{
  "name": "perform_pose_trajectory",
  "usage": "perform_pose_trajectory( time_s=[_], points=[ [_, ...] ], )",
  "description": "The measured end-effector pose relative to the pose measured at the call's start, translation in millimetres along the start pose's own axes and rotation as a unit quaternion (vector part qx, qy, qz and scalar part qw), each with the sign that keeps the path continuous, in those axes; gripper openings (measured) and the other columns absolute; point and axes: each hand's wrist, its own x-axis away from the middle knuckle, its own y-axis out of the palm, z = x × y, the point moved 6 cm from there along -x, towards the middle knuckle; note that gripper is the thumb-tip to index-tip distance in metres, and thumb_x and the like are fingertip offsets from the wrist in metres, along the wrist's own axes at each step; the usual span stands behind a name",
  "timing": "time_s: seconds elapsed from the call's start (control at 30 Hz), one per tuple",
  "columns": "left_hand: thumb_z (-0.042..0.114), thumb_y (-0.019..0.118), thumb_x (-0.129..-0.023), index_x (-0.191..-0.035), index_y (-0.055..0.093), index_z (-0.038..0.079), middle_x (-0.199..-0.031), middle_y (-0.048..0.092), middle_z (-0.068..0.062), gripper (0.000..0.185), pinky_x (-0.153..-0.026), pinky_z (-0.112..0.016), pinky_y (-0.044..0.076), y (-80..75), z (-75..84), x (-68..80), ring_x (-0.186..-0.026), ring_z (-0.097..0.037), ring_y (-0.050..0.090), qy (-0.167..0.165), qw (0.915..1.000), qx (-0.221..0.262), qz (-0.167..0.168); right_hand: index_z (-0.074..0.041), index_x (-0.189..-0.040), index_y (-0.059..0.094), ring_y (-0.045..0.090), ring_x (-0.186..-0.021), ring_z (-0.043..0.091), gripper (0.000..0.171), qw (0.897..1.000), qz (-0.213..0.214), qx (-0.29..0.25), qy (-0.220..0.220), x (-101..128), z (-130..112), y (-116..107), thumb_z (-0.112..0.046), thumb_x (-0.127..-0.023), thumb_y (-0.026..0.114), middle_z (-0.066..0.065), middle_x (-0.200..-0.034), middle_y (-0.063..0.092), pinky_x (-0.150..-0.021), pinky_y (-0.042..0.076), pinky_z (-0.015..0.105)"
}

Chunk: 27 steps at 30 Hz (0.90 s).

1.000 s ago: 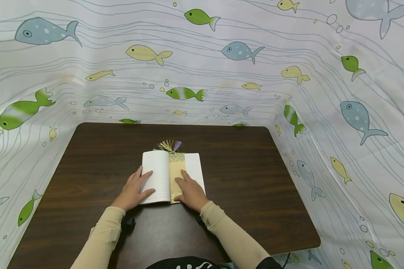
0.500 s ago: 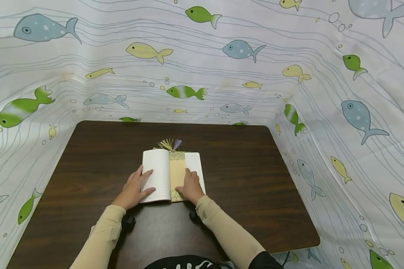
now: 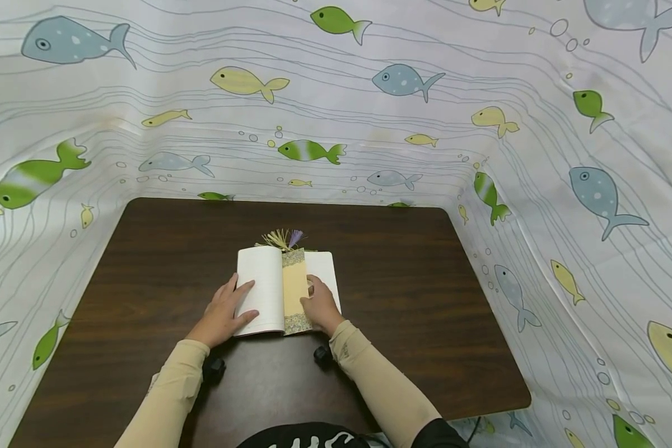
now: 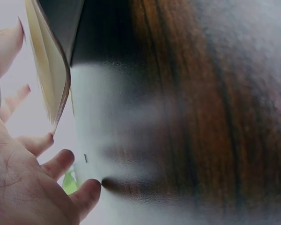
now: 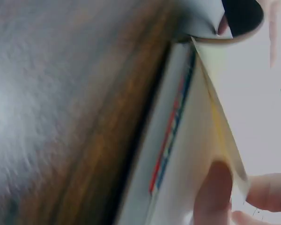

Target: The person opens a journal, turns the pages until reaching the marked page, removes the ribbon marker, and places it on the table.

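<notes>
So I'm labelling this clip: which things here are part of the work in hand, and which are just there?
In hand:
- open notebook
- bookmark with tassel, lying on the notebook's gutter
- left hand, resting flat on the left page
- right hand, fingers curled at the right page's edge

Just there:
- dark wooden table
- fish-print curtain

Bare table (image 3: 403, 311) lies open around the notebook (image 3: 263, 286) — fish-print curtain (image 3: 336, 124) walls three sides.

Long beige sleeves (image 3: 369, 373), perhaps a black patterned top.
</notes>
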Motion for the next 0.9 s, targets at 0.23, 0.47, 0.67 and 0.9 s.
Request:
perform_pose_trajectory(
  time_s=[0.23, 0.47, 0.67, 0.9],
  points=[
    [0.044, 0.066, -0.098, -0.155, 0.04, 0.009, -0.163, 0.014, -0.033, 0.072, -0.102, -0.08, 0.025, 2.2, -1.6, -2.0, -0.143, -0.056, 0.021, -0.002, 1.0, -0.003, -0.004, -0.009, -0.153, 0.044, 0.046, -0.062, 0.013, 0.061, 0.998, -0.009, -0.062, 0.017, -3, 14, -12, -0.001, -0.096, 0.064, 0.009, -0.095, 0.058, -0.058, 0.042, 0.028],
    [0.042, 0.068, -0.098, -0.156, 0.039, 0.009, -0.164, 0.012, -0.033, 0.073, -0.105, -0.078, 0.023, 5.4, -3.9, -3.1, -0.145, -0.055, 0.019, -0.007, 0.9999, 0.006, -0.008, -0.011, -0.154, 0.043, 0.042, -0.062, 0.014, 0.061, 0.997, 0.005, -0.067, 0.034, -11, 45, -62, -0.002, -0.097, 0.065, 0.011, -0.095, 0.057, -0.056, 0.038, 0.028],
    [0.043, 0.067, -0.098, -0.157, 0.038, 0.009, -0.164, 0.012, -0.033, 0.074, -0.106, -0.077, 0.022, 7.4, -4.3, -2.3, -0.145, -0.055, 0.019, -0.007, 0.9999, 0.007, -0.011, -0.015, -0.157, 0.039, 0.041, -0.059, 0.013, 0.061, 0.995, 0.037, -0.041, 0.083, -19, 87, -137, -0.006, -0.101, 0.061, 0.017, -0.112, 0.056, -0.052, 0.037, 0.028],
    [0.043, 0.064, -0.1, -0.158, 0.036, 0.008, -0.163, 0.011, -0.033, 0.073, -0.103, -0.08, 0.02, 6.1, -3.2, 2.3, -0.145, -0.056, 0.018, -0.002, 0.9998, 0.015, -0.012, -0.005, -0.156, 0.035, 0.044, -0.064, 0.02, 0.058, 0.989, 0.091, 0.057, 0.106, -21, 121, -223, -0.005, -0.103, 0.056, 0.022, -0.113, 0.052, -0.057, 0.04, 0.036]
  ],
)
